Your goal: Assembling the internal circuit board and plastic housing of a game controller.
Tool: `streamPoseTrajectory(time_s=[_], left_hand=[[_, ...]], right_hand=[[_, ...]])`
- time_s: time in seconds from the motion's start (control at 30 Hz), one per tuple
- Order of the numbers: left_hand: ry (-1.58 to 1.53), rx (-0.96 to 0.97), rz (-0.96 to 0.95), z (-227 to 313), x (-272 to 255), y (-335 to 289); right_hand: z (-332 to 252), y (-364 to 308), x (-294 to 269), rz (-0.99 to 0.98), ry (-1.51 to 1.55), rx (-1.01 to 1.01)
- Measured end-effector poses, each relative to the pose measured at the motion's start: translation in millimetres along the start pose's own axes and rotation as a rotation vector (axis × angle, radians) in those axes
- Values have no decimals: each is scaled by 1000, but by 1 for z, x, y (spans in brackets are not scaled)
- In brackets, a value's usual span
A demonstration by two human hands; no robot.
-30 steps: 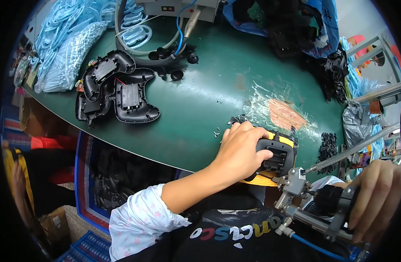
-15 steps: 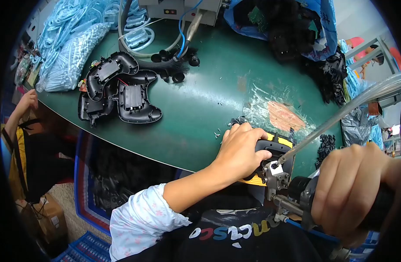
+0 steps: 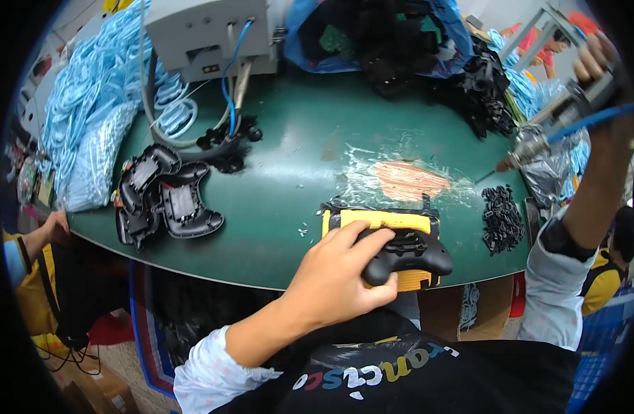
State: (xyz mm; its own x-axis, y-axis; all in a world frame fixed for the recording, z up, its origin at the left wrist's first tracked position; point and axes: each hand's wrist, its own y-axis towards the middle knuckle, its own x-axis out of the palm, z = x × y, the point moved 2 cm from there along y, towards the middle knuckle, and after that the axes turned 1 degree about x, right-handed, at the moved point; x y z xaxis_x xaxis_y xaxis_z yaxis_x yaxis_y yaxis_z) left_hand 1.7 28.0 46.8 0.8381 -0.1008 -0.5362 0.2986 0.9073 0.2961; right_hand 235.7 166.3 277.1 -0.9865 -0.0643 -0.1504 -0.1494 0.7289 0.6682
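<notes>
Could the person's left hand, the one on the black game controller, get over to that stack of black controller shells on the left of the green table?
Probably yes: the green tabletop between the left hand and the black shells lies bare.

On the counter [image 3: 282, 179], the controller [image 3: 407, 252] sits on a jig [image 3: 382, 221] at the near edge; shell halves [image 3: 165, 200] lie far left, small parts [image 3: 501, 217] right.
</notes>
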Motion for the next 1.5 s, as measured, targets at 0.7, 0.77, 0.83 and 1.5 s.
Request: streamPoseTrajectory(time_s=[0.7, 0.77, 0.83, 1.5], left_hand=[[-610, -413, 100, 2, 22, -20], [-629, -432, 108, 3, 21, -21], [-634, -474, 89, 3, 17, -19], [548, 126, 392, -68, 20, 218]], right_hand=[[83, -249, 74, -295, 93, 518], [82, -248, 74, -249, 110, 532], [84, -244, 71, -343, 71, 510], [101, -233, 30, -635, -39, 560]])
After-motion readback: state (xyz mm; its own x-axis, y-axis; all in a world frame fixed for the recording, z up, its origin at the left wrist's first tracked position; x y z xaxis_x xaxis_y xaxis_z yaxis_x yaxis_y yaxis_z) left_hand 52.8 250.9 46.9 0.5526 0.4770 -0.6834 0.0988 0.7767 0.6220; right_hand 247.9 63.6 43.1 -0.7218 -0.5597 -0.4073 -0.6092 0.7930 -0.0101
